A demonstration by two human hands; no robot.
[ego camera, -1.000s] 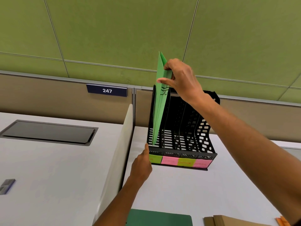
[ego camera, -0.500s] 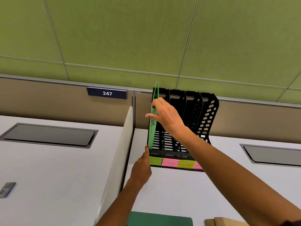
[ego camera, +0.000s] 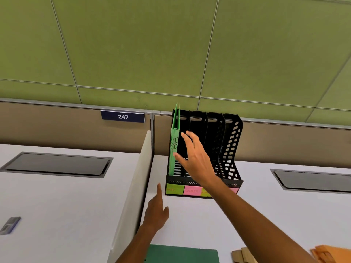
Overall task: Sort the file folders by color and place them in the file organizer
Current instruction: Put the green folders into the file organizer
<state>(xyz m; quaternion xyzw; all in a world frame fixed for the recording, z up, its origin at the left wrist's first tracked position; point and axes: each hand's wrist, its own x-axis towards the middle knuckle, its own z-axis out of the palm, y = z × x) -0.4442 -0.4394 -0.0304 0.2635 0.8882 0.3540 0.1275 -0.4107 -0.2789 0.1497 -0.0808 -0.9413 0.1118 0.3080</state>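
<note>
Right grip open, empty; green folder upright in organizer's leftmost slot.

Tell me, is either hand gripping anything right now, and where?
Nothing is held. The right hand is open, fingers spread beside the light green folder standing in the black file organizer's leftmost slot. The left hand is open near the organizer's base.

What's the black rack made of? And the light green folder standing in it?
The rack looks like moulded plastic, black with a slight sheen; its sides are punched with neat rows of holes. The light green folder looks like thin matte card or paper: flat, creased at the spine, with printed lines. It could be thin plastic; hard to tell.
</note>
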